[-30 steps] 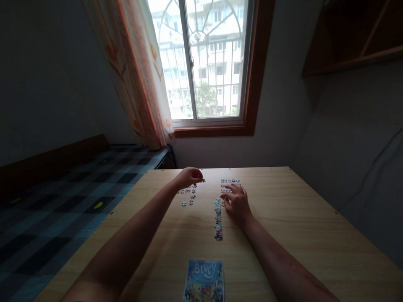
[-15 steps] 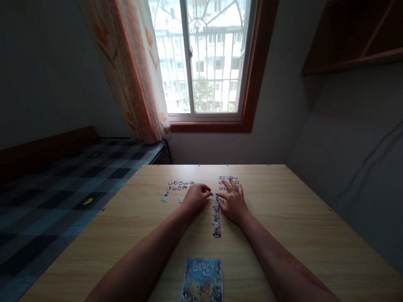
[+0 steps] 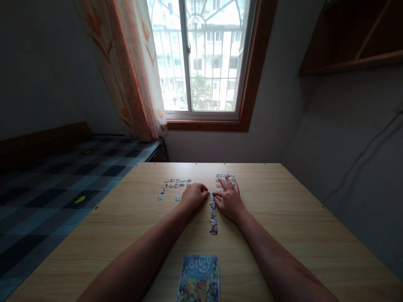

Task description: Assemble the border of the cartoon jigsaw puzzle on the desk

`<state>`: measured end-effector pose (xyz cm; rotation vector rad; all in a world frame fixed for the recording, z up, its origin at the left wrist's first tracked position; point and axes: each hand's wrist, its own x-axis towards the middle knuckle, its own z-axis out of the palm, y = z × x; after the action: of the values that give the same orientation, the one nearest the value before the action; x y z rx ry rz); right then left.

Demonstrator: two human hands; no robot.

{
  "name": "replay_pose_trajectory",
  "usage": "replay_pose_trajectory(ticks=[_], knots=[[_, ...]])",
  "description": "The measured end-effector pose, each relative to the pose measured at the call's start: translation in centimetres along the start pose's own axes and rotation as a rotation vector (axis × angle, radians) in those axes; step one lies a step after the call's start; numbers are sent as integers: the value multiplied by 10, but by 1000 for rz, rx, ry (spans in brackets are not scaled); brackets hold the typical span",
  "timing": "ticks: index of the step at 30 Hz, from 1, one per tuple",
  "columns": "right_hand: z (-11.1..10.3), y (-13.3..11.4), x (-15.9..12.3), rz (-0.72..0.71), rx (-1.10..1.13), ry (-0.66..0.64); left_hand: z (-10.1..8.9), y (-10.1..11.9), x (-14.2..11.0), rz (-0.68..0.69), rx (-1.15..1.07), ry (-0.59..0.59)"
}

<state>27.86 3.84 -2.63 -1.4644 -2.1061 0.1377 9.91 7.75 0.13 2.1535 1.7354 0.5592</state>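
A narrow strip of joined jigsaw puzzle pieces point(image 3: 214, 218) runs lengthwise on the table, between my two hands. My left hand point(image 3: 193, 195) is closed in a pinch at the strip's far end, on a small puzzle piece point(image 3: 210, 194) mostly covered by the fingertips. From the right, my right hand point(image 3: 229, 199) rests with its fingers spread, thumb and index finger by the top of the strip. Its other fingers lie over part of a group of loose pieces point(image 3: 219, 176). More loose pieces point(image 3: 171, 184) lie left of my left hand.
A picture card lettered "Bluey" point(image 3: 199, 277) lies near me on the wooden table point(image 3: 283, 243). Left of the table stands a bed with a checked cover point(image 3: 103, 167). Behind are a curtain point(image 3: 132, 75) and a barred window point(image 3: 214, 63); a shelf point(image 3: 352, 63) hangs at right.
The whole view has shifted slightly. My left fingertips stay at the strip's far end, and the small piece there now sits closer in line with the strip. My right hand has hardly moved.
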Motion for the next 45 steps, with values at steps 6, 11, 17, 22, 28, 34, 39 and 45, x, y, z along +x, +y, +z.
replay_pose_trajectory(ticks=[6,11,17,22,28,34,39,45], knots=[[3,3,1,0,5,0,0,-1,-1,60,-16,31],[3,3,1,-1,10,5,2,-2,-2,103,28,51],[3,3,1,5,10,-5,2,3,-5,57,72,59],[4,4,1,1,5,-8,2,6,-6,32,85,55],[4,4,0,22,22,30,3,6,-9,34,77,58],[5,5,-1,23,15,31,6,5,-13,50,52,86],[4,5,-1,40,18,26,0,3,-7,63,-33,88],[5,7,-2,61,47,58,-87,0,1,8,-116,139]])
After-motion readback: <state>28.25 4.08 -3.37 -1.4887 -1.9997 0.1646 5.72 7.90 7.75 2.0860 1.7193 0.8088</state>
